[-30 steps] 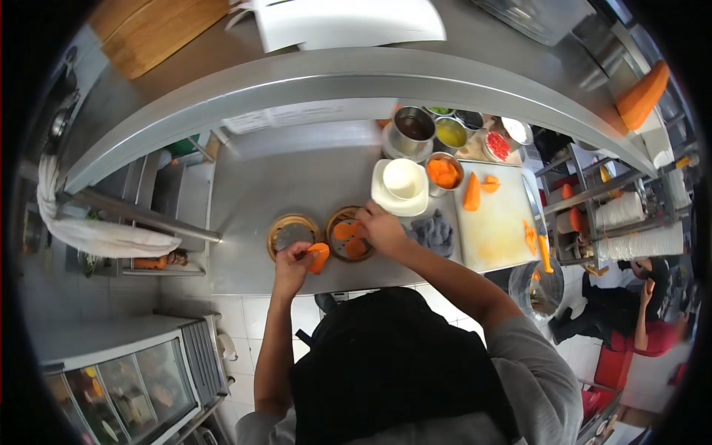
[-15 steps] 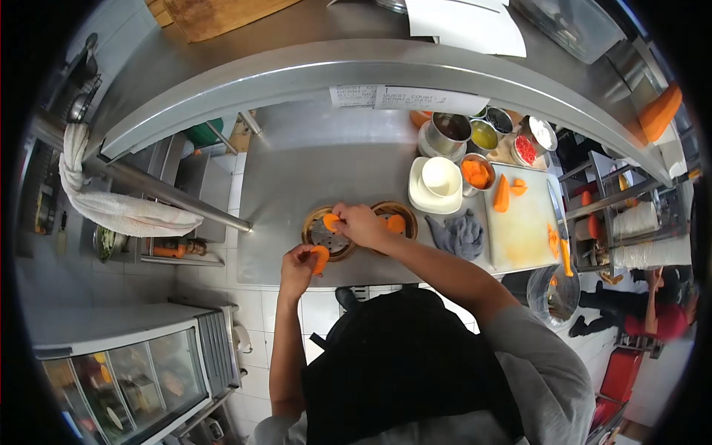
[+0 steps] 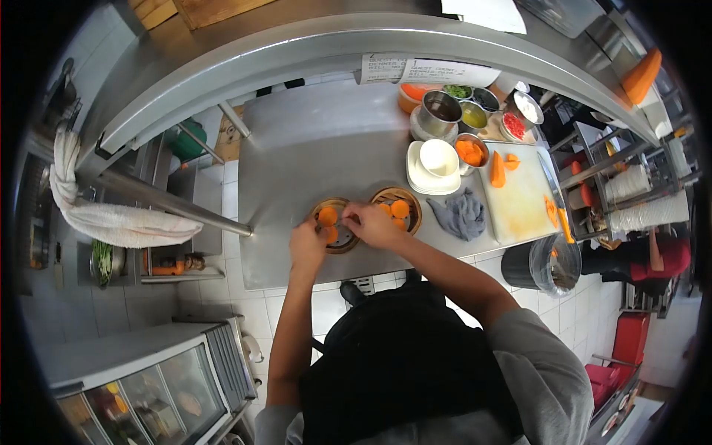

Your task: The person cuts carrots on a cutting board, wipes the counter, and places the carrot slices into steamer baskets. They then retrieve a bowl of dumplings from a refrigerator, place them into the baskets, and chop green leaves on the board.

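A round wooden steamer basket (image 3: 347,246) on the steel table has orange slices (image 3: 327,216) inside. My left hand (image 3: 307,243) is at its left side, its fingertips by a lower orange slice (image 3: 330,234); whether they still grip it is hidden. My right hand (image 3: 371,225) is between this basket and a second steamer basket (image 3: 417,215), its fingertips pinched together over the first basket's right part. Anything between those fingertips is too small to tell. The second basket holds several orange slices (image 3: 400,208).
On the right are white bowls (image 3: 439,159), a metal cup of orange pieces (image 3: 471,152), a grey cloth (image 3: 461,214), a cutting board (image 3: 512,204), and a knife (image 3: 561,215). A metal shelf rail (image 3: 297,38) arches above. Another person (image 3: 660,256) is at far right.
One slice now lies in the left basket's upper part. My left hand has moved up to that basket with its slice, and my right hand has shifted right. The camera view has shifted.
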Action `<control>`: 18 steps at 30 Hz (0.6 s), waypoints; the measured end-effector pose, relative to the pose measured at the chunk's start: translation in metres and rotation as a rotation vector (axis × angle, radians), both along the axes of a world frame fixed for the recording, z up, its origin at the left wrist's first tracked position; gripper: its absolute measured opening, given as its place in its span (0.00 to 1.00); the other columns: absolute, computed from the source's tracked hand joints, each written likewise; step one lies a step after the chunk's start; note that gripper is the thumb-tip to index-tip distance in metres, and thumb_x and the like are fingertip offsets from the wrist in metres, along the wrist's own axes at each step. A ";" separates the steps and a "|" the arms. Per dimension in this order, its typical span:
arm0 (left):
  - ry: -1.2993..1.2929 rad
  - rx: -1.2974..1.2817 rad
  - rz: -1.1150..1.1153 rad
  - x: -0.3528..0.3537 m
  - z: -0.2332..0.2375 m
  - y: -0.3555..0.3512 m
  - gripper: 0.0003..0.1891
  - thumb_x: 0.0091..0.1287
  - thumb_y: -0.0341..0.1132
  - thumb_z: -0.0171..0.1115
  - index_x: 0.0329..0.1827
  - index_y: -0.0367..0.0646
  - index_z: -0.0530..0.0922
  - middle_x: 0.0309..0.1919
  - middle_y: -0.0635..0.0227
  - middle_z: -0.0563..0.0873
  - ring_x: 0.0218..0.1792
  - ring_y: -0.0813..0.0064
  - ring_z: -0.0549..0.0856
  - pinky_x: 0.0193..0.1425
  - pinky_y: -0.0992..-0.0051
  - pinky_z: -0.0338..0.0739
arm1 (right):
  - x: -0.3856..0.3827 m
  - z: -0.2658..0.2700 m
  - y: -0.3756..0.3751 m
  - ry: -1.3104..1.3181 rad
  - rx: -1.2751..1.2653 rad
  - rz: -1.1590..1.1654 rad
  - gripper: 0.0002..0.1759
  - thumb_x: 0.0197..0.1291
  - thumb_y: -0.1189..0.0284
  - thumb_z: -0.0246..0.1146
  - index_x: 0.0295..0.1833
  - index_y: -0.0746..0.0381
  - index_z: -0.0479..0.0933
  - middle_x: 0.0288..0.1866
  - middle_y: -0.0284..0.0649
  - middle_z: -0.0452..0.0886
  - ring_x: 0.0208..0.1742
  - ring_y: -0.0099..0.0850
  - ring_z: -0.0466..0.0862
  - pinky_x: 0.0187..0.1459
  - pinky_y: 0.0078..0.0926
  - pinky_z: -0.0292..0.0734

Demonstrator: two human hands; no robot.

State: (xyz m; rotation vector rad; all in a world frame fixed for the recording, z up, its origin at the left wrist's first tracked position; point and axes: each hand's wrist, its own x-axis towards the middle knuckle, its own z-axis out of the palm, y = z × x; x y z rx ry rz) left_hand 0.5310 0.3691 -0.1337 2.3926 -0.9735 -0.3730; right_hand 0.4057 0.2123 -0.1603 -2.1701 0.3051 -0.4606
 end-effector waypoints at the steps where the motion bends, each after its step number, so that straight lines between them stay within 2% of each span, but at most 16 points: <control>1: -0.002 -0.002 -0.015 0.004 -0.006 0.004 0.10 0.67 0.34 0.67 0.44 0.36 0.84 0.35 0.50 0.90 0.38 0.52 0.90 0.43 0.57 0.84 | -0.003 0.006 0.005 -0.002 -0.002 -0.015 0.12 0.64 0.70 0.69 0.49 0.64 0.78 0.39 0.47 0.86 0.35 0.44 0.88 0.38 0.40 0.83; 3: 0.619 -0.419 0.081 0.013 -0.026 0.015 0.09 0.70 0.33 0.65 0.48 0.39 0.82 0.38 0.62 0.89 0.36 0.67 0.89 0.39 0.68 0.85 | -0.012 0.018 0.023 0.275 0.687 -0.087 0.14 0.66 0.66 0.72 0.47 0.65 0.80 0.37 0.40 0.86 0.33 0.30 0.86 0.35 0.31 0.81; 4: 0.890 -0.434 0.114 0.007 0.000 0.018 0.09 0.71 0.27 0.63 0.52 0.38 0.82 0.43 0.68 0.87 0.42 0.79 0.85 0.40 0.75 0.84 | -0.015 0.019 0.030 0.270 0.686 -0.096 0.14 0.66 0.66 0.72 0.47 0.65 0.80 0.37 0.40 0.86 0.33 0.30 0.86 0.35 0.31 0.81; 5: 0.890 -0.434 0.103 0.007 -0.003 0.019 0.09 0.71 0.27 0.63 0.52 0.38 0.82 0.43 0.68 0.87 0.42 0.79 0.85 0.40 0.75 0.84 | -0.018 0.020 0.036 0.264 0.656 -0.073 0.16 0.67 0.63 0.72 0.48 0.65 0.80 0.38 0.38 0.85 0.33 0.26 0.85 0.34 0.29 0.80; 6: 0.893 -0.508 -0.002 0.007 -0.008 0.019 0.10 0.70 0.25 0.64 0.52 0.36 0.82 0.43 0.66 0.87 0.44 0.79 0.85 0.40 0.75 0.85 | -0.019 0.022 0.039 0.259 0.627 -0.052 0.19 0.67 0.60 0.72 0.50 0.65 0.80 0.38 0.35 0.85 0.34 0.22 0.84 0.34 0.26 0.80; 7: 0.895 -0.580 -0.108 0.007 -0.015 0.019 0.10 0.70 0.23 0.64 0.53 0.34 0.81 0.43 0.65 0.87 0.45 0.78 0.85 0.40 0.74 0.85 | -0.019 0.019 0.039 0.255 0.625 -0.061 0.19 0.67 0.60 0.72 0.50 0.65 0.80 0.38 0.35 0.85 0.34 0.22 0.84 0.34 0.26 0.80; 8: 0.875 -0.592 -0.130 0.007 -0.021 0.018 0.09 0.71 0.23 0.64 0.52 0.31 0.82 0.42 0.65 0.87 0.41 0.78 0.86 0.39 0.74 0.86 | -0.017 0.016 0.040 0.241 0.680 -0.096 0.19 0.67 0.61 0.72 0.51 0.65 0.80 0.38 0.36 0.86 0.34 0.23 0.84 0.33 0.26 0.80; 13: 0.801 -0.455 -0.056 0.011 -0.037 0.014 0.08 0.70 0.24 0.67 0.49 0.31 0.83 0.40 0.64 0.88 0.35 0.77 0.86 0.37 0.73 0.86 | -0.007 0.013 0.034 0.245 0.725 -0.174 0.18 0.67 0.63 0.72 0.50 0.66 0.80 0.37 0.38 0.87 0.33 0.24 0.85 0.33 0.27 0.80; 15: 0.786 -0.415 -0.010 0.011 -0.034 0.015 0.07 0.70 0.24 0.67 0.48 0.31 0.84 0.39 0.63 0.88 0.34 0.76 0.87 0.37 0.73 0.86 | -0.001 -0.002 0.023 0.195 0.555 -0.205 0.14 0.65 0.67 0.71 0.48 0.66 0.80 0.37 0.42 0.88 0.33 0.30 0.88 0.35 0.33 0.82; 16: 0.817 -0.451 -0.004 0.010 -0.036 0.021 0.08 0.69 0.24 0.67 0.49 0.31 0.84 0.40 0.63 0.88 0.35 0.76 0.87 0.38 0.73 0.86 | 0.002 0.001 0.018 0.195 0.554 -0.207 0.14 0.65 0.67 0.71 0.48 0.66 0.80 0.37 0.42 0.88 0.33 0.30 0.88 0.35 0.33 0.82; 18: 0.850 -0.481 -0.003 0.011 -0.039 0.033 0.09 0.69 0.24 0.67 0.50 0.32 0.84 0.40 0.63 0.88 0.36 0.75 0.87 0.39 0.73 0.86 | 0.005 0.006 0.010 0.231 -0.093 -0.221 0.11 0.63 0.70 0.67 0.46 0.66 0.81 0.38 0.48 0.88 0.35 0.40 0.90 0.40 0.40 0.84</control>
